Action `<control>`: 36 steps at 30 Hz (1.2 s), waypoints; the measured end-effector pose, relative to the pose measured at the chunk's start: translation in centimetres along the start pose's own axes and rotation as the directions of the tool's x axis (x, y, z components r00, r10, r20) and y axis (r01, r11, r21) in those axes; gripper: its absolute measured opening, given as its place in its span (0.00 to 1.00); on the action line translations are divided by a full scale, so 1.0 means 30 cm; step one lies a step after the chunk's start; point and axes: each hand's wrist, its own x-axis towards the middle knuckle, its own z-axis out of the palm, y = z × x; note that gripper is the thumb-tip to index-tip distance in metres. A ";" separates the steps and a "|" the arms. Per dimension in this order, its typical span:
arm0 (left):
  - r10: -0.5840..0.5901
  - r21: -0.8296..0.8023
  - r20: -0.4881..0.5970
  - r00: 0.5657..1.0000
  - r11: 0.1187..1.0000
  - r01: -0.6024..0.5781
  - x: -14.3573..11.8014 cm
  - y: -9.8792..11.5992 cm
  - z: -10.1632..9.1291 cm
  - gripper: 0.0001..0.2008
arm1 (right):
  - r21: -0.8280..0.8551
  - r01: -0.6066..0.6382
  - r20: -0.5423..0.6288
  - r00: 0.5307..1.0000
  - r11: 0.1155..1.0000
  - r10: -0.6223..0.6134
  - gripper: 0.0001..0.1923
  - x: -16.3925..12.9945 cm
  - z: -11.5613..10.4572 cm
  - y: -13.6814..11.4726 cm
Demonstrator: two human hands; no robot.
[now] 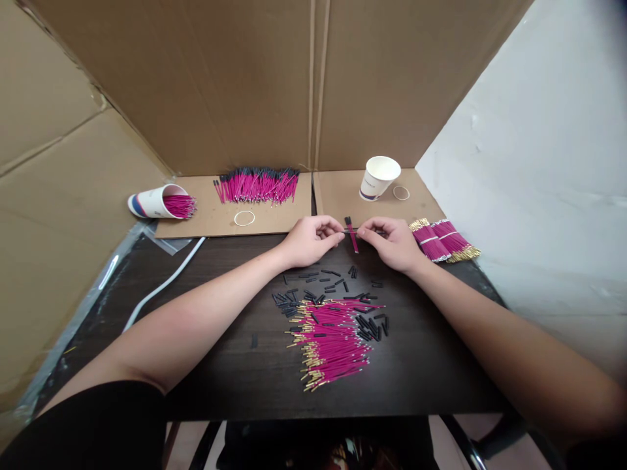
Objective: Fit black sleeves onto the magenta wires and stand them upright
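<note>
My left hand (313,240) has its thumb and fingers pinched together, and what sits between the fingertips is too small to make out. My right hand (390,244) faces it, also pinched, with its hold equally unclear. In the gap between them lie a few magenta wires with black sleeves (352,236) on their far ends. Nearer to me spreads a heap of magenta wires with gold terminals (336,346) on their left ends. Loose black sleeves (369,326) are scattered around and on that heap.
Sleeved wires (257,185) form a row on the cardboard at the back. A tipped paper cup (153,202) holding wires lies left; an upright paper cup (379,177) stands right. Banded wire bundles (443,240) lie beyond my right wrist. Two rubber bands (243,211) rest on the cardboard.
</note>
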 end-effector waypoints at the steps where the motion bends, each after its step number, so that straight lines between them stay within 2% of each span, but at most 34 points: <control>1: 0.001 0.001 0.000 1.000 1.000 -0.001 0.000 0.000 0.000 0.06 | -0.001 0.000 0.004 1.000 1.000 0.000 0.16 0.000 0.000 0.001; 36: 0.014 -0.002 0.004 1.000 1.000 -0.014 -0.002 0.000 0.001 0.07 | 0.005 -0.018 0.006 1.000 1.000 0.018 0.17 -0.001 -0.001 0.001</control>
